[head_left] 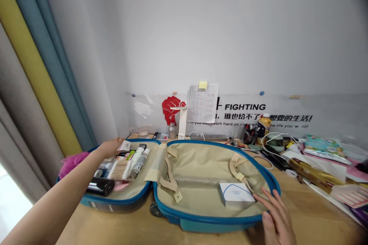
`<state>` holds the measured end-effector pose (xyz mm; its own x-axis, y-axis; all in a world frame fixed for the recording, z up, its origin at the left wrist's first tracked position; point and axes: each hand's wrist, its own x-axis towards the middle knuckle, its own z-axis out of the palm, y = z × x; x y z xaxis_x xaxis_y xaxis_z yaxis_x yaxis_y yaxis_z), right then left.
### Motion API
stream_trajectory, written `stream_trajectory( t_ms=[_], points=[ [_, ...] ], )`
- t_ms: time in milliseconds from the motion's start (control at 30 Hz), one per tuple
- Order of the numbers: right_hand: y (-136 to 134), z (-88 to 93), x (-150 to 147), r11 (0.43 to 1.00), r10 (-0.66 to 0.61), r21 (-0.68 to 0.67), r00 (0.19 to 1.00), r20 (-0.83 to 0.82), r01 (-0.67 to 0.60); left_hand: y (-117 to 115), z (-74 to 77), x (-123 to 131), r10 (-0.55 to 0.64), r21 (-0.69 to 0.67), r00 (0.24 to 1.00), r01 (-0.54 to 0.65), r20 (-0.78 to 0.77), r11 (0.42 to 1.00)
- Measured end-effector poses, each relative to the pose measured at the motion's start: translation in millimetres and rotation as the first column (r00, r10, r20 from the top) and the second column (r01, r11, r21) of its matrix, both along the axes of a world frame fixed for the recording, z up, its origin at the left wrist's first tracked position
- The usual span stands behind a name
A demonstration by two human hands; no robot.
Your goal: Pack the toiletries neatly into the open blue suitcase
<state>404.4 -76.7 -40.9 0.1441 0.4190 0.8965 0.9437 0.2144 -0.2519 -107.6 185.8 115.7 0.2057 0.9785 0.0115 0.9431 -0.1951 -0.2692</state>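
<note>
An open suitcase (218, 220) with blue rims and beige lining lies flat on the wooden table. My left hand (110, 147) is over the far part of its left half, fingers closed at a small white box (124, 146); the fingertips are partly hidden. Around it lie a wooden comb (120, 170), several tubes (140, 162), a black bottle (100, 186) and a pink bath puff (71, 163). My right hand (277, 216) is open with fingers spread at the right rim. Close to its fingertips, a white and blue box (237, 194) sits in the right half.
A white desk lamp (182, 122) and a silver-capped bottle (172, 131) stand behind the suitcase. To the right are a yellow bottle (263, 125), cables, a gold packet (316, 175) and a turquoise wipes pack (324, 148). Curtains (43, 69) hang at left.
</note>
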Motion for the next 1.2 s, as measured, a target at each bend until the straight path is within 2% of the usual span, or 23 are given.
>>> stream_trajectory(
  t_ms=[100,167,267,367,467,533,600,667,767,900,1200],
  points=[
    [0.5,-1.6,0.3,1.000,-0.001,0.011,1.000,-0.007,0.001,-8.4,12.4,10.1,-0.037,0.129,0.998,0.032,0.044,0.991],
    [0.7,-3.0,0.7,1.000,-0.001,0.008,1.000,-0.024,0.001,-13.4,23.0,26.0,-0.104,0.216,0.991,0.084,0.082,0.973],
    [0.6,-4.8,1.2,1.000,0.002,-0.020,0.999,-0.054,-0.004,-23.0,39.4,65.4,-0.255,0.317,0.956,0.199,0.146,0.927],
    [0.5,-4.9,0.8,1.000,0.009,-0.028,0.998,-0.070,-0.011,-43.8,53.5,118.4,-0.422,0.374,0.884,0.329,0.202,0.867],
    [0.3,-4.0,-0.4,1.000,0.017,-0.023,0.997,-0.075,-0.018,-77.4,62.2,173.9,-0.586,0.354,0.772,0.492,0.244,0.795],
    [-0.1,-3.5,-1.3,0.999,0.018,-0.026,0.996,-0.085,-0.020,-100.5,62.2,206.9,-0.709,0.242,0.599,0.675,0.371,0.697],
    [-1.0,-3.3,-1.9,0.999,0.013,-0.038,0.995,-0.100,-0.017,-118.4,55.6,234.4,-0.740,0.137,0.477,0.790,0.474,0.598],
    [-2.0,-3.2,-2.2,0.998,0.009,-0.053,0.994,-0.107,-0.015,-128.9,42.6,255.6,-0.731,0.048,0.428,0.846,0.531,0.530],
    [-3.4,-2.3,-2.7,0.998,0.012,-0.064,0.995,-0.099,-0.018,-134.7,17.3,276.1,-0.695,-0.066,0.448,0.862,0.562,0.502],
    [-4.0,0.3,-4.3,0.999,0.015,-0.048,0.997,-0.078,-0.018,-137.2,-8.0,285.8,-0.639,-0.193,0.548,0.820,0.540,0.539],
    [-3.2,-1.6,-2.9,0.998,-0.003,-0.063,0.994,-0.106,-0.004,-132.8,-26.6,283.1,-0.648,-0.265,0.649,0.758,0.398,0.596]
  ],
)
